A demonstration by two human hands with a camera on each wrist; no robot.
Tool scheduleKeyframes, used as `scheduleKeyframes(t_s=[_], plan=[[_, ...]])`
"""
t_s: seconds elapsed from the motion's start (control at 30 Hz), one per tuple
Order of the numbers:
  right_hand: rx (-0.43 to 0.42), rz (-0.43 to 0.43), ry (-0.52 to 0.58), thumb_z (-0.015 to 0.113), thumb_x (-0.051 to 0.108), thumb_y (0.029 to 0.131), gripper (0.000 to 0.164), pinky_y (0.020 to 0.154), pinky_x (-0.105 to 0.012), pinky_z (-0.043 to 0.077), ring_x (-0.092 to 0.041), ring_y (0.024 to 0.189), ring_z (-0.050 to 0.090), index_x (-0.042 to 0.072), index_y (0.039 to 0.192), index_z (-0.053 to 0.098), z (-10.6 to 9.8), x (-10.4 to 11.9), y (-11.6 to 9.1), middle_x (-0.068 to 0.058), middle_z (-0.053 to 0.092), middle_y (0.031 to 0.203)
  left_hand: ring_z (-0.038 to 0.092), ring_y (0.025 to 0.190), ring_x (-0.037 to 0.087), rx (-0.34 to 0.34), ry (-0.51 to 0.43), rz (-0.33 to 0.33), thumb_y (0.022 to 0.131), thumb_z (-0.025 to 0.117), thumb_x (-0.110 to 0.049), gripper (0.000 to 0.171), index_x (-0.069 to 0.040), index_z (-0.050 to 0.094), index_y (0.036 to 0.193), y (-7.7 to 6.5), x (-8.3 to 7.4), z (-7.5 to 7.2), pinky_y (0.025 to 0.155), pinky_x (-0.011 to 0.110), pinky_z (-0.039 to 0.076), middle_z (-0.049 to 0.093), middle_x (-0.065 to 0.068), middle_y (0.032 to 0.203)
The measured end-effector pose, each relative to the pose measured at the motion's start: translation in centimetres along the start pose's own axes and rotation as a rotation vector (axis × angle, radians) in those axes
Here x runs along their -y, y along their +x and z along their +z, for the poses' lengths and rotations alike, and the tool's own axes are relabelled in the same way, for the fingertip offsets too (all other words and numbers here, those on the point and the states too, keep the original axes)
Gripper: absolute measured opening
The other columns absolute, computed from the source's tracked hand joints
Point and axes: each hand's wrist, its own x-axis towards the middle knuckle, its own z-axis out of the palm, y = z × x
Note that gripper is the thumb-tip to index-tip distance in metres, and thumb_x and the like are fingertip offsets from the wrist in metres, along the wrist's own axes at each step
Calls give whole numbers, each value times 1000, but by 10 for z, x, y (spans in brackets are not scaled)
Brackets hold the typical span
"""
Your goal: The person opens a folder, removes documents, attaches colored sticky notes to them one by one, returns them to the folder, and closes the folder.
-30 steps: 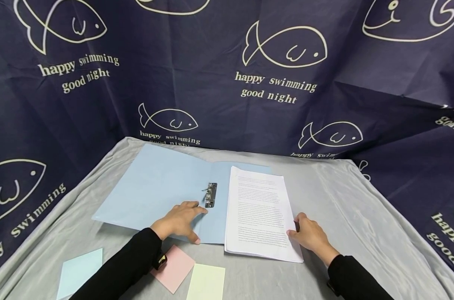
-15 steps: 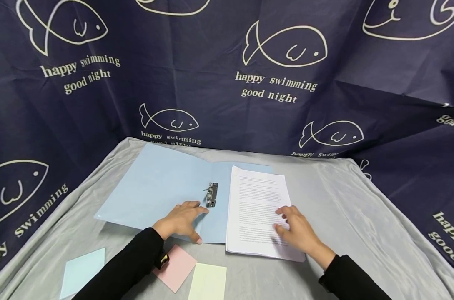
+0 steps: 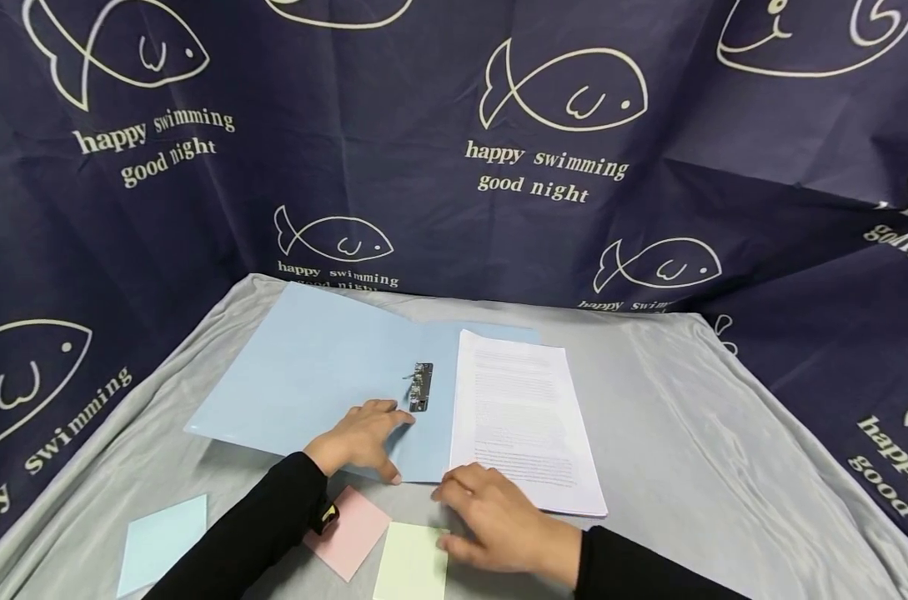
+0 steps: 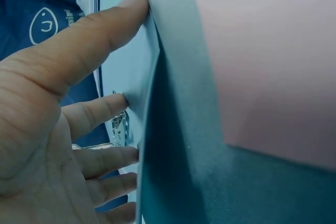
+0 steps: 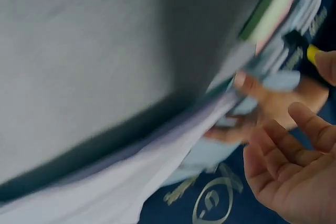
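Note:
A light blue folder point(image 3: 311, 367) lies spread open, with a metal clip point(image 3: 420, 387) near its fold. My left hand point(image 3: 359, 437) rests on the folder's near part, fingers spread toward the clip; in the left wrist view its fingertips touch the blue sheet and the thumb point(image 4: 105, 32) lies at the edge. A stack of printed paper point(image 3: 524, 417) covers much of the folder's right side. My right hand point(image 3: 499, 521) hovers by the stack's near left corner, above the yellow-green note pad point(image 3: 408, 562), holding nothing, fingers loosely bent. It looks blurred in the right wrist view.
On the grey cloth point(image 3: 686, 433), a pink note pad point(image 3: 348, 533) lies beside my left sleeve. Farther left is a pale blue note pad point(image 3: 164, 537), partly behind that sleeve. A dark blue curtain point(image 3: 423, 150) with fish drawings hangs behind the table.
My right hand has left the right edge of the paper stack, crossed over the sheets and come left and nearer. The left hand, folder and stack stay about where they were.

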Motion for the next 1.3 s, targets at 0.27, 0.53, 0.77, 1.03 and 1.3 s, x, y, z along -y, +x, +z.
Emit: scheduleKeyframes(t_s=[0.27,0.53,0.77,1.03,1.3], plan=[[147,-134,-195,55,65,79,62,72,-25,38,-14,99,50,15,116,56,22,24,16,-2,54,109,32,127,38,-12,-6,11,57,87,-35,79,-14,56,127,-1,1,0,98,54,25,41,20,136],[209,-143,-303,55,71,74,69,58,-23,24,-8,76,41,18,117,52,41,35,16,5,48,92,32,127,38,-18,-16,8,57,87,-34,78,-14,56,126,-2,-1,2,98,55,26,41,20,136],[149,-140,-352,56,70,72,62,59,-23,25,-9,74,42,19,108,56,44,37,17,5,48,89,32,127,38,-21,-4,5,58,87,-34,78,-14,56,126,-2,-2,2,98,54,26,41,20,136],[172,-137,-339,53,71,74,64,60,-23,26,-9,76,41,19,110,54,44,39,17,5,48,91,32,127,38,-20,-15,4,58,87,-35,78,-14,56,127,-2,0,2,98,54,26,41,20,137],[196,-116,-314,54,71,74,66,61,-23,27,-9,78,42,18,112,54,42,40,19,4,49,92,32,127,38,-20,-22,10,58,87,-34,78,-14,56,127,-3,1,2,98,55,26,41,21,136]])
